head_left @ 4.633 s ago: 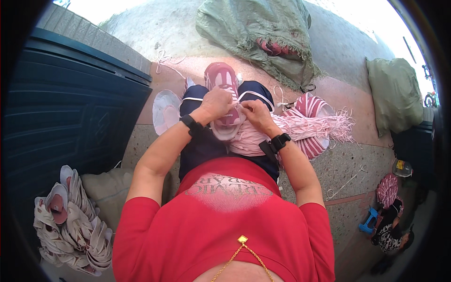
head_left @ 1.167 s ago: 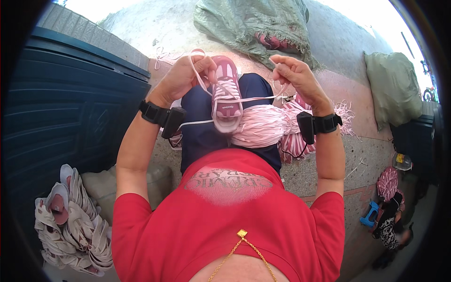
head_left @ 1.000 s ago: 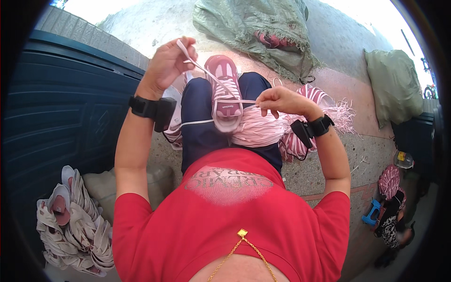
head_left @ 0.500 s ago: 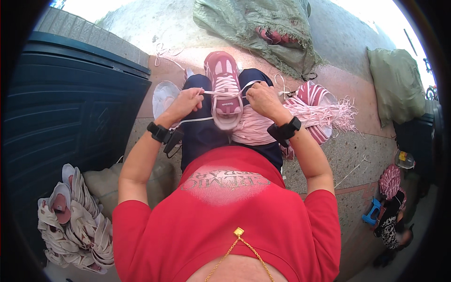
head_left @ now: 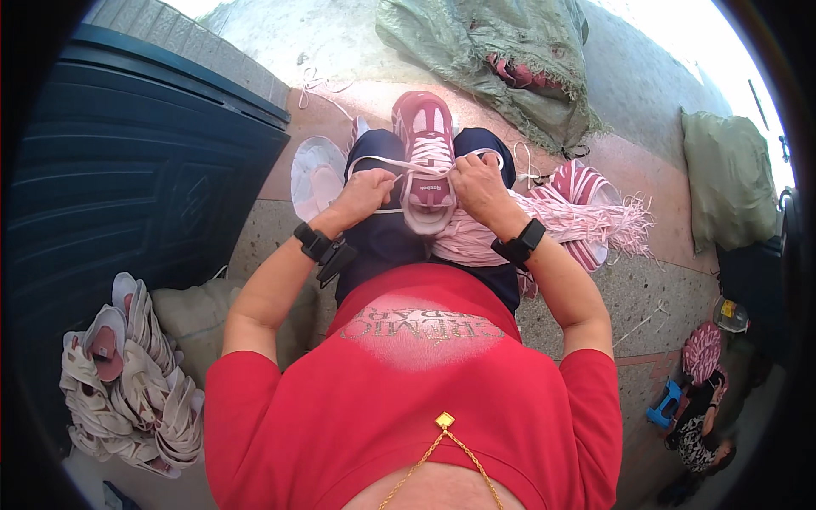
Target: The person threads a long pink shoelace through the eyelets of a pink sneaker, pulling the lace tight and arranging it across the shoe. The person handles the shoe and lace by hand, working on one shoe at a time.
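Note:
A pink and white sneaker (head_left: 424, 119) rests across my thighs, toe pointing away from me. White shoelace (head_left: 381, 159) runs through its eyelets, with one loose length arching over my left thigh. Just left of the shoe's tongue, my left hand (head_left: 367, 195) is closed, pinching the lace. Against the shoe's right side, my right hand (head_left: 481, 189) has its fingers closed on the lace; part of the grip is hidden. A thick bundle of pale pink laces (head_left: 565, 212) lies under my right forearm and spreads to the right, over a pink-and-white striped item (head_left: 586, 183).
A white and pink shoe part (head_left: 314, 180) lies beside my left thigh. Stacked pale shoe uppers (head_left: 140, 382) sit lower left, near a dark blue door (head_left: 127, 161). Green woven sacks (head_left: 493, 42) stand ahead and right. Another person (head_left: 701, 433) sits far right beside a blue stool (head_left: 665, 404).
My left hand has come closer to the shoe, and the lace it was pulling taut leftward now curves loosely. My right hand has also drawn in to the shoe's side.

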A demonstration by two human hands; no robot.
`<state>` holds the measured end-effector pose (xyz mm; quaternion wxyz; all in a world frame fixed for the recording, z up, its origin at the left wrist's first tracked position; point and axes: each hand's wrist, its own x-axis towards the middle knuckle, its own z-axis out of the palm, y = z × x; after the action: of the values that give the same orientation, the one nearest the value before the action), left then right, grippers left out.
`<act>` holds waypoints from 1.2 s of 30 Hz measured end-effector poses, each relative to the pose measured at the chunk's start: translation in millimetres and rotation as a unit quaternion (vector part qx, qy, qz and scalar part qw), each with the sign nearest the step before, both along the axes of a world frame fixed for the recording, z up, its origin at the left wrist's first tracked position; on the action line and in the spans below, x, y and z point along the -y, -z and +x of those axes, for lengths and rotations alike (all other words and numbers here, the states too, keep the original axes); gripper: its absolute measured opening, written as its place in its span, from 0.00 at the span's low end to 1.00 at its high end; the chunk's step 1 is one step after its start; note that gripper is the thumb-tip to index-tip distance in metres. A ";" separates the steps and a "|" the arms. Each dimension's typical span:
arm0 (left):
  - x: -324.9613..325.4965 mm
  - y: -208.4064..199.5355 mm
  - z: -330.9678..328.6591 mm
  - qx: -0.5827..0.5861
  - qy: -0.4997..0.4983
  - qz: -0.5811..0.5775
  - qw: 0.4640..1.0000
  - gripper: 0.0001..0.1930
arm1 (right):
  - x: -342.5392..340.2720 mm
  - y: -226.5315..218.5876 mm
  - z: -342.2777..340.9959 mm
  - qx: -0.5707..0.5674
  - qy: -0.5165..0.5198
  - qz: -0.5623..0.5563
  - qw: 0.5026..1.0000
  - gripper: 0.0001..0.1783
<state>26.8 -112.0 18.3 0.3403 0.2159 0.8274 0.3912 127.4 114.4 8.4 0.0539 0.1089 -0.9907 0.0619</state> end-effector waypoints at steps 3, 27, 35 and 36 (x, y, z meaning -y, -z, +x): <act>-0.5 1.3 -1.6 -0.111 0.036 -0.034 0.993 0.12 | -8.7 -0.1 2.2 0.004 0.023 -0.079 0.997 0.07; -21.0 -3.6 27.9 -0.476 0.092 -0.111 0.868 0.07 | -0.6 -10.3 9.7 0.072 0.113 -0.124 0.983 0.14; -16.6 -10.5 17.9 -0.565 0.179 -0.012 0.805 0.09 | -13.1 6.5 11.8 0.007 0.020 -0.216 0.976 0.09; -16.1 -8.5 17.9 -0.567 0.207 -0.026 0.797 0.10 | -11.3 4.9 11.5 -0.031 -0.021 -0.166 0.985 0.10</act>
<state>44.7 -95.9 26.8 -0.1110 0.5559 0.8180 0.0978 139.0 125.7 3.6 0.1008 0.1212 -0.9619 0.2236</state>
